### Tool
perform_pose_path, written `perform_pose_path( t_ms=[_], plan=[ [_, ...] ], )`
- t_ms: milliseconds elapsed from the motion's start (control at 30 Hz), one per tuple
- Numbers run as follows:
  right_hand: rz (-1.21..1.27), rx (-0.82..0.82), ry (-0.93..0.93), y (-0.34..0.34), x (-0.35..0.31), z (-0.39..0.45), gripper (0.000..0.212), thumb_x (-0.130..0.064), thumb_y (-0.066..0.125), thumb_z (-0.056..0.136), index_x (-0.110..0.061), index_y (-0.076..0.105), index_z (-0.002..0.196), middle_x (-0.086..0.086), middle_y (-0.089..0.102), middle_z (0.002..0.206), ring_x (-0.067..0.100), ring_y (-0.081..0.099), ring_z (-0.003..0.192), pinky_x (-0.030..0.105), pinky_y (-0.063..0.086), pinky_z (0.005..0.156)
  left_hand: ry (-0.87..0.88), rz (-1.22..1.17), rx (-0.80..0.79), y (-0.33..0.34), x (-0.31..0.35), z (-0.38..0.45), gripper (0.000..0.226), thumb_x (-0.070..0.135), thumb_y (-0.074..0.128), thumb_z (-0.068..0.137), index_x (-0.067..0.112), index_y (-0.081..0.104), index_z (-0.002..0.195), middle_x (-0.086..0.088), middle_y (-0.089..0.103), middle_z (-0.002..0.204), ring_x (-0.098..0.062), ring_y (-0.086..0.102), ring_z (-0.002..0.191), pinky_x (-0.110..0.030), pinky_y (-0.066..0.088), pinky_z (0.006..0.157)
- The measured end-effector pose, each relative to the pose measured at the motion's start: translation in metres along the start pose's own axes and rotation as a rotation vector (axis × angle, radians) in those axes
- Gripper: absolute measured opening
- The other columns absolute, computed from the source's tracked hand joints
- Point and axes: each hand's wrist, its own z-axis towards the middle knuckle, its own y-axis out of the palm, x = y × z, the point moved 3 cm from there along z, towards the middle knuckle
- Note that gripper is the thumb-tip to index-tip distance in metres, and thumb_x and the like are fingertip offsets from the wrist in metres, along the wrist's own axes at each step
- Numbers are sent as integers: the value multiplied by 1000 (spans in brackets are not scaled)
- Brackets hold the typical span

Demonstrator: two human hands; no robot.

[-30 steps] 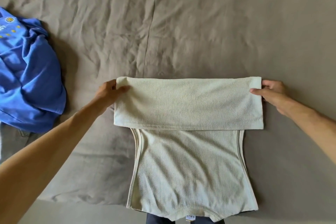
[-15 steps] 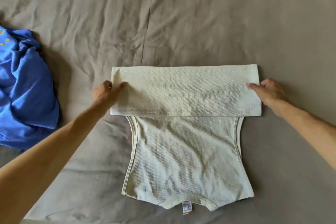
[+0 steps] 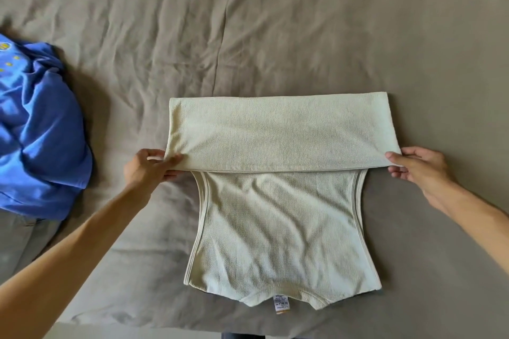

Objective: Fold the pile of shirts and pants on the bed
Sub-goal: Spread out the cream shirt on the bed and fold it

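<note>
A view from above, looking down at a bed (image 3: pixel 275 22) covered with a wrinkled grey-brown sheet. A seam in the sheet runs up from the middle towards the far edge.

In the centre lies a cream sleeveless shirt (image 3: pixel 278 228) with a fine knitted texture. It is spread flat with its neck end nearest the viewer, where a small white label (image 3: pixel 281 305) sticks out at the collar. The far part of the shirt has been folded back over itself, forming a wide flat band (image 3: pixel 281 135) that lies across the top and reaches past the narrower body on both sides.

Two bare arms come in from the lower corners. The left hand (image 3: pixel 147 166) pinches the near left corner of the folded band, thumb on top and fingers curled underneath. The right hand (image 3: pixel 416 165) pinches the near right corner in the same way, with the thumb over the cloth edge and the fingers tucked beneath. Both corners are lifted slightly off the layer below.

At the left edge, well apart from the cream shirt, sits a crumpled blue shirt (image 3: pixel 41 132) with small yellow marks near its top. Grey cloth (image 3: pixel 24 239) shows just under its near edge; what it is cannot be told.
</note>
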Motion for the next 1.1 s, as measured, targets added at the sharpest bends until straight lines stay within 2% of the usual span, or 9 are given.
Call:
perform_pose_path(
  t_ms=[67, 200, 300, 400, 533, 600, 733, 933, 1100],
  plan=[
    [41, -14, -28, -10, -5, -12, 90, -45, 99, 34, -1, 67, 106, 8, 70, 90, 9, 67, 58, 20, 58, 58, 40, 3, -19, -11, 7, -12, 53, 26, 93, 76, -1, 68, 113, -18, 78, 97, -24, 79, 75, -27, 65, 67],
    [38, -78, 7, -34, 10, -37, 83, -36, 98, 52, 7, 67, 116, 7, 68, 86, 14, 65, 63, 20, 56, 56, 80, -2, -64, -38, 0, -42, 40, 30, 90, 77, 2, 75, 101, -14, 80, 90, -27, 79, 81, -30, 65, 76],
    [-109, -170, 128, -38, 42, -54, 105, -60, 102, 18, -4, 68, 101, 9, 74, 88, 21, 73, 69, 22, 59, 55, 33, 81, -79, -48, -32, -50, 37, 29, 88, 78, 2, 73, 99, -15, 80, 89, -31, 78, 83, -28, 66, 71],
    [-182, -203, 198, -30, 76, -54, 112, -64, 98, 7, -5, 67, 98, 11, 77, 87, 20, 76, 67, 22, 59, 57, -11, 104, -100, -44, -65, -47, 30, 20, 84, 84, -1, 72, 102, -25, 77, 100, -26, 75, 80, -23, 64, 66],
    [-208, -160, 225, -20, 88, -48, 47, -18, 88, 79, 9, 63, 109, 27, 72, 96, 13, 72, 57, 19, 56, 54, 14, 111, -43, -38, -86, -38, 18, 12, 77, 92, -2, 74, 104, -29, 75, 102, -11, 72, 65, -17, 61, 61],
    [-266, -144, 222, -21, 86, -45, 24, -13, 79, 88, 1, 66, 104, 32, 71, 110, 19, 72, 64, 25, 56, 59, 4, 124, -25, -39, -89, -32, 16, 15, 76, 94, 2, 75, 102, -27, 76, 101, -13, 72, 67, -22, 63, 65],
    [-303, -85, 151, -19, 65, -38, 33, -27, 75, 93, 1, 69, 109, 30, 71, 112, 34, 68, 87, 33, 48, 71, 21, 154, 55, -39, -71, -25, 23, 34, 76, 94, 14, 74, 105, -11, 80, 96, -23, 77, 82, -44, 64, 86],
    [-249, 42, -91, 2, 6, 8, 66, -22, 85, 84, -16, 50, 140, 15, 65, 116, 21, 63, 95, 31, 51, 68, 301, 283, 55, -20, 11, -1, 61, 54, 83, 82, 30, 56, 132, 10, 68, 112, -8, 70, 91, -30, 57, 76],
    [-266, 93, -58, 19, -29, 49, 60, -22, 81, 88, -10, 52, 140, 14, 62, 123, 23, 62, 97, 31, 50, 66, 172, 461, 11, 5, 51, 37, 49, 51, 84, 82, 23, 66, 118, -6, 76, 104, -25, 73, 92, -41, 62, 87]
  ],
)
